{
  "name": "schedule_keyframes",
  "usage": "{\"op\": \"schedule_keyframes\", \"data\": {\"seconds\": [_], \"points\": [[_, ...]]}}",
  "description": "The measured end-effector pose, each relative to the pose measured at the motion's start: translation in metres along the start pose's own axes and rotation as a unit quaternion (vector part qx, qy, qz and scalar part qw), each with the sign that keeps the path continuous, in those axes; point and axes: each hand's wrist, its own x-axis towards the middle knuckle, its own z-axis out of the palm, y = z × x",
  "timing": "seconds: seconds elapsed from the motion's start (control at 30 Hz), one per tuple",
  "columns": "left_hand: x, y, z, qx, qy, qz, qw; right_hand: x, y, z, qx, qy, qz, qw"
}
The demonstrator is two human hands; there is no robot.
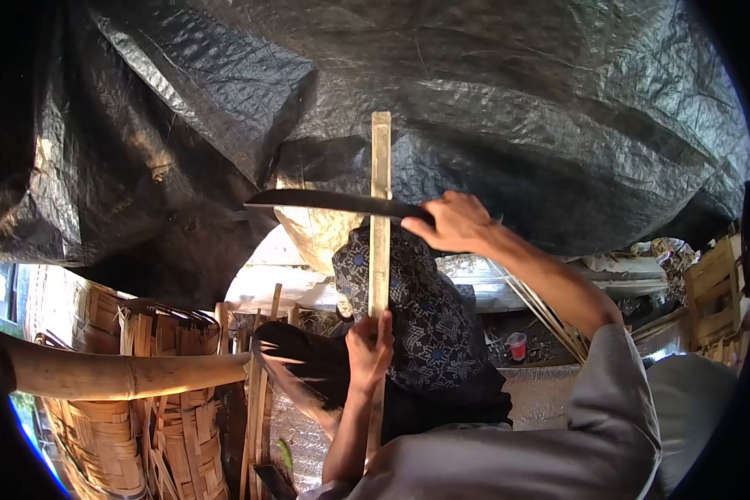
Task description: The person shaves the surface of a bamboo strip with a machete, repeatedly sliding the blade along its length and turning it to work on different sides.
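A long pale strip of split bamboo (380, 267) stands nearly upright in the view, in front of a dark patterned cloth (433, 333) over my leg. Low on the strip, my left hand (369, 352) is closed around it. My right hand (452, 222) grips the handle of a long dark machete (325, 200), its fingers wrapped round. The blade points left and crosses the strip at its upper half. Whether the edge has entered the bamboo cannot be made out.
Woven bamboo baskets (183, 425) stand at the left, with a thick bamboo pole (133, 377) across them. A dark plastic sheet (508, 108) hangs ahead. A red cup (517, 346), thin strips (546, 317) and a wooden crate (714, 287) lie at the right.
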Motion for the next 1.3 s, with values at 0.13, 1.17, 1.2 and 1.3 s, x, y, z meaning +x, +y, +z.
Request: {"op": "schedule_keyframes", "data": {"seconds": [0.13,1.17,1.2,1.3], "points": [[0.006,-0.023,0.000,-0.037,-0.028,0.022,0.999,-0.040,-0.033,0.004,-0.064,-0.044,-0.139,0.987],[-0.002,-0.014,0.000,-0.072,-0.039,-0.024,0.996,-0.036,-0.014,-0.013,-0.116,-0.024,-0.153,0.981],[-0.006,-0.018,-0.001,-0.054,-0.034,-0.019,0.998,-0.041,-0.014,-0.007,-0.101,-0.005,-0.162,0.982],[-0.020,-0.020,-0.010,-0.040,-0.046,-0.036,0.997,-0.053,-0.019,0.004,-0.053,-0.017,-0.172,0.984]]}}
